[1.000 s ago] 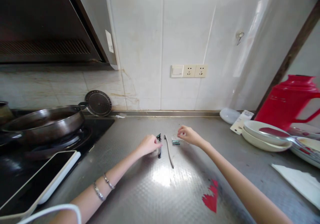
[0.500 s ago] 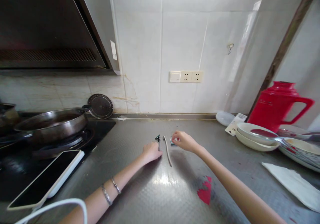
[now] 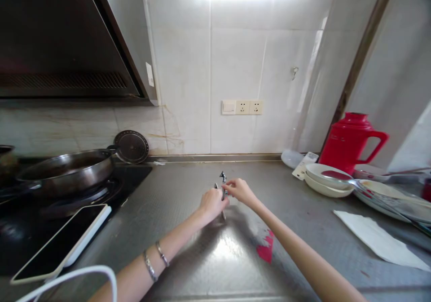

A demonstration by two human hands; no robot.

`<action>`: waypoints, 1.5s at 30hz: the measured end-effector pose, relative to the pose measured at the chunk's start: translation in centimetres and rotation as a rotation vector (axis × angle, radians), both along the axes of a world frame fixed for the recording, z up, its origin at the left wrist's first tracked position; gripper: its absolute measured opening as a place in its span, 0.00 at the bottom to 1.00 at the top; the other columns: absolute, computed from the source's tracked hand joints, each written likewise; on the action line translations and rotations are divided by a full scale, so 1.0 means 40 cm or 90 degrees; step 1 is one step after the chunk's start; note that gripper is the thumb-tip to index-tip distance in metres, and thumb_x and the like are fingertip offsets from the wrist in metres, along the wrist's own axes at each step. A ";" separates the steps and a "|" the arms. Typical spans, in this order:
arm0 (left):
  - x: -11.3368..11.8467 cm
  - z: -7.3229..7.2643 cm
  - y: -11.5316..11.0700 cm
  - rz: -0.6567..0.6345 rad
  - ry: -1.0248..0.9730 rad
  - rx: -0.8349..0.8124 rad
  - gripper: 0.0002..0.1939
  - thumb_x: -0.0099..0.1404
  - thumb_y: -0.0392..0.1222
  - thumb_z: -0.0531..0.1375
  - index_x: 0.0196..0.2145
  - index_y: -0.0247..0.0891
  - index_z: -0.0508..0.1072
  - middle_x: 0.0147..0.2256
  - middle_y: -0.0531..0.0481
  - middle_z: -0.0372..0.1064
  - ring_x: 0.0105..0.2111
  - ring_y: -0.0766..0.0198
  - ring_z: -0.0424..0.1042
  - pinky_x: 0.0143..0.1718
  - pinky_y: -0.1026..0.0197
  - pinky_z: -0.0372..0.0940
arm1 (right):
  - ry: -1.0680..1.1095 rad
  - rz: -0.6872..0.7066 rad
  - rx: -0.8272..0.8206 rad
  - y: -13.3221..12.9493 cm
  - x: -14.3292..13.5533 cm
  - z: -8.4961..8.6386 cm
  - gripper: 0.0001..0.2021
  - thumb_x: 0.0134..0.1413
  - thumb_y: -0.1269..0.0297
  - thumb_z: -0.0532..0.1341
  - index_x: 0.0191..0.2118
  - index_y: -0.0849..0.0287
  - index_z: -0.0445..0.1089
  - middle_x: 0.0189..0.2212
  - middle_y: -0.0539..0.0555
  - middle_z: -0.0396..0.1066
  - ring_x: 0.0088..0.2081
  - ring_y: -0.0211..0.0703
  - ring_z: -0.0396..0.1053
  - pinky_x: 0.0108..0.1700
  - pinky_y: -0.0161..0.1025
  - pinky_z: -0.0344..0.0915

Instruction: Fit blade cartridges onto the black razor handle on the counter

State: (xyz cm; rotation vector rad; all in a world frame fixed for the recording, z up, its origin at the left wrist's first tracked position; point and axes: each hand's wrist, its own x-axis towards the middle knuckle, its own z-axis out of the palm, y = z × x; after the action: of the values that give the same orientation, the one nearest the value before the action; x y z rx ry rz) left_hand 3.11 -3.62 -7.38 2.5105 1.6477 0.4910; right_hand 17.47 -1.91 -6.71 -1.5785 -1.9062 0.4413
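Near the middle of the metal counter, my left hand is closed round a small dark metallic object whose top sticks up above the fingers. My right hand meets it from the right, with fingertips pinched close against the object's side; what they hold, if anything, is too small to make out. A thin pale stick lies on the counter, partly hidden behind my left hand.
On the left are a pan on the stove and a phone with a white cable. At right stand a red thermos, stacked bowls and a folded white cloth. A red patch marks the counter.
My left hand has moved right with the dark object, over the pale stick. My two hands have come together. The camera view has shifted slightly.
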 end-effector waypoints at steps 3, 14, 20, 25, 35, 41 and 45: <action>0.039 0.008 -0.014 -0.023 0.002 0.015 0.15 0.60 0.42 0.51 0.37 0.34 0.73 0.33 0.37 0.73 0.36 0.50 0.73 0.34 0.57 0.63 | 0.026 -0.037 -0.012 -0.008 0.011 -0.006 0.17 0.51 0.55 0.55 0.36 0.64 0.73 0.24 0.54 0.75 0.23 0.39 0.71 0.20 0.29 0.58; 0.056 -0.005 -0.011 0.007 0.100 -0.026 0.18 0.62 0.48 0.50 0.36 0.35 0.74 0.37 0.39 0.73 0.39 0.53 0.72 0.38 0.58 0.64 | -0.126 -0.229 -0.013 -0.018 0.241 -0.037 0.14 0.49 0.63 0.54 0.37 0.65 0.73 0.31 0.61 0.75 0.35 0.47 0.72 0.33 0.33 0.60; 0.010 -0.021 0.001 0.069 0.145 -0.053 0.19 0.60 0.48 0.50 0.37 0.32 0.75 0.38 0.35 0.73 0.39 0.50 0.72 0.36 0.56 0.65 | -0.230 -0.306 -0.077 -0.044 0.385 -0.074 0.15 0.53 0.63 0.52 0.35 0.66 0.72 0.36 0.68 0.73 0.40 0.51 0.71 0.35 0.35 0.60; 0.019 -0.032 0.000 0.073 0.151 -0.071 0.21 0.60 0.49 0.49 0.39 0.33 0.74 0.39 0.36 0.73 0.40 0.51 0.72 0.37 0.56 0.66 | -0.284 -0.306 -0.117 -0.049 0.403 -0.093 0.16 0.55 0.63 0.51 0.36 0.66 0.73 0.37 0.68 0.73 0.40 0.51 0.71 0.37 0.36 0.61; 0.021 -0.038 0.000 0.074 0.148 -0.069 0.17 0.60 0.41 0.50 0.38 0.33 0.74 0.39 0.36 0.73 0.40 0.53 0.72 0.37 0.58 0.65 | -0.305 -0.316 -0.101 -0.063 0.393 -0.075 0.16 0.55 0.65 0.51 0.34 0.68 0.74 0.37 0.71 0.72 0.41 0.55 0.71 0.38 0.40 0.63; 0.045 -0.024 -0.013 0.073 0.125 -0.035 0.18 0.62 0.42 0.46 0.37 0.34 0.74 0.38 0.38 0.73 0.39 0.54 0.72 0.36 0.57 0.64 | -0.218 -0.237 -0.024 -0.072 0.313 -0.025 0.15 0.53 0.65 0.52 0.31 0.66 0.74 0.33 0.66 0.74 0.38 0.49 0.71 0.35 0.35 0.61; 0.107 -0.008 -0.043 0.016 0.072 0.027 0.18 0.63 0.43 0.45 0.37 0.35 0.73 0.35 0.39 0.73 0.37 0.54 0.73 0.36 0.57 0.64 | -0.107 -0.122 -0.015 -0.064 0.204 -0.008 0.19 0.56 0.56 0.51 0.29 0.63 0.74 0.22 0.54 0.73 0.24 0.38 0.69 0.24 0.29 0.59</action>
State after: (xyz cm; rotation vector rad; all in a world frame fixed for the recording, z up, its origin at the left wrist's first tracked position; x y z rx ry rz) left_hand 7.38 -5.33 -7.70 2.5957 1.7269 0.3965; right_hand 25.61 -4.46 -7.02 -1.8437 -1.8531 0.2580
